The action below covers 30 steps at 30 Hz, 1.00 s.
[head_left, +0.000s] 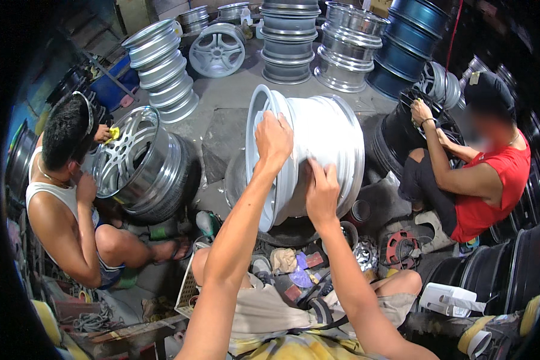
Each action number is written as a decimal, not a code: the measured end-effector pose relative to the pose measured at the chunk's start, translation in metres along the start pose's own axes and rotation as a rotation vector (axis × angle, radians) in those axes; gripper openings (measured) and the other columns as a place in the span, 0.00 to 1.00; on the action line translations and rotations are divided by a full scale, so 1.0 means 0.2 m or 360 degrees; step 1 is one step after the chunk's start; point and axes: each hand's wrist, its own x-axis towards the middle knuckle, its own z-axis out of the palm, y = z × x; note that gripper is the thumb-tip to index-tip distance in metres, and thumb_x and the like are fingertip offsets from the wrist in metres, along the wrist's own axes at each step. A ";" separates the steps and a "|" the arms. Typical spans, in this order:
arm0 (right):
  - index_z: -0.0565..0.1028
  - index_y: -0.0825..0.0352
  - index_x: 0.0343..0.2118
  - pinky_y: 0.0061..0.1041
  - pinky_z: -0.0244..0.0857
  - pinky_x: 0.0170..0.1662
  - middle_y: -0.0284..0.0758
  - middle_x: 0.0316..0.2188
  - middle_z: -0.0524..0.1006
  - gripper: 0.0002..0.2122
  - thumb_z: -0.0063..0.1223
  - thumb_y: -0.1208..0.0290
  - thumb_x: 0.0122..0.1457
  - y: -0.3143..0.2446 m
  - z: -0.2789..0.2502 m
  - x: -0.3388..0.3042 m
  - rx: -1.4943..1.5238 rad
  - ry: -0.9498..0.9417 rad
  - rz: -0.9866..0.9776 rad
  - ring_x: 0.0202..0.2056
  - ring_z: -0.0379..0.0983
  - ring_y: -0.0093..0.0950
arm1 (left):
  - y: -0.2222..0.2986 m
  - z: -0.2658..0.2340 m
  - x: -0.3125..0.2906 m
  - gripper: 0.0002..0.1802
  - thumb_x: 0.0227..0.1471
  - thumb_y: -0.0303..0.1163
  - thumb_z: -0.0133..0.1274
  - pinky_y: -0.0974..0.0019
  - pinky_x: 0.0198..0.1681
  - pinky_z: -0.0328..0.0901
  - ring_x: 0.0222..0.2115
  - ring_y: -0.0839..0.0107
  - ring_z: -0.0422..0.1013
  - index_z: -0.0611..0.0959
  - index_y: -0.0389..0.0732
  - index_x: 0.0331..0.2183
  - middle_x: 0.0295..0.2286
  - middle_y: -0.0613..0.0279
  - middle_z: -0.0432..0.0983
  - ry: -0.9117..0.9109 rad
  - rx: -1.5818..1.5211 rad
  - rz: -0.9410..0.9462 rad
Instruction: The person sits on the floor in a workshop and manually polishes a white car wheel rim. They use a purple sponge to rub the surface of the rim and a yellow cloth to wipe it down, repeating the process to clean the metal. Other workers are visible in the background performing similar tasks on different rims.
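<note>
A pale grey-white wheel rim (327, 129) stands on its edge in front of me, its spoked side turned left. My left hand (274, 139) is closed over the left lip of the rim, its fingertips hidden. Lower down, my right hand (323, 191) presses its bent fingers against the white barrel. Whether a small pad or sheet lies under those fingers is hidden. Beneath the rim is a dark tyre (237, 186) that props it up.
At left a person in a white top (60, 207) holds a yellow cloth (113, 134) at a shiny wheel (144, 162). A person in red (486, 192) handles a black wheel (396, 141) at right. Rim stacks (289, 42) stand behind; a red tool (402, 249) lies near my right knee.
</note>
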 end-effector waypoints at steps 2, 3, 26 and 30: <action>0.78 0.70 0.50 0.48 0.66 0.37 0.50 0.35 0.69 0.16 0.49 0.84 0.59 -0.02 0.00 -0.03 0.0050 -0.0036 0.0042 0.34 0.72 0.52 | -0.02 -0.01 0.03 0.18 0.64 0.37 0.47 0.37 0.43 0.67 0.35 0.32 0.76 0.76 0.28 0.34 0.30 0.31 0.79 0.0033 0.0038 0.0019; 0.78 0.70 0.50 0.47 0.67 0.37 0.50 0.35 0.69 0.15 0.50 0.84 0.59 0.01 0.00 -0.01 0.0027 -0.0021 0.0023 0.34 0.73 0.52 | -0.01 0.02 0.03 0.18 0.64 0.37 0.47 0.37 0.43 0.67 0.35 0.32 0.76 0.77 0.28 0.34 0.30 0.31 0.79 0.0027 0.0050 0.0040; 0.77 0.65 0.51 0.41 0.72 0.48 0.43 0.47 0.76 0.18 0.57 0.63 0.59 0.56 0.16 -1.59 -0.0537 -0.2119 0.0054 0.51 0.74 0.43 | 0.01 0.01 0.15 0.22 0.64 0.39 0.44 0.42 0.47 0.70 0.40 0.35 0.78 0.82 0.27 0.36 0.36 0.31 0.81 -0.0083 0.0337 0.0056; 0.78 0.63 0.46 0.36 0.68 0.42 0.35 0.43 0.72 0.14 0.51 0.68 0.59 0.60 0.31 -1.49 -0.0998 -0.1626 -0.0139 0.45 0.72 0.33 | 0.04 0.02 0.12 0.21 0.64 0.39 0.45 0.41 0.47 0.69 0.41 0.34 0.77 0.81 0.27 0.36 0.36 0.30 0.80 -0.0136 0.0360 0.0078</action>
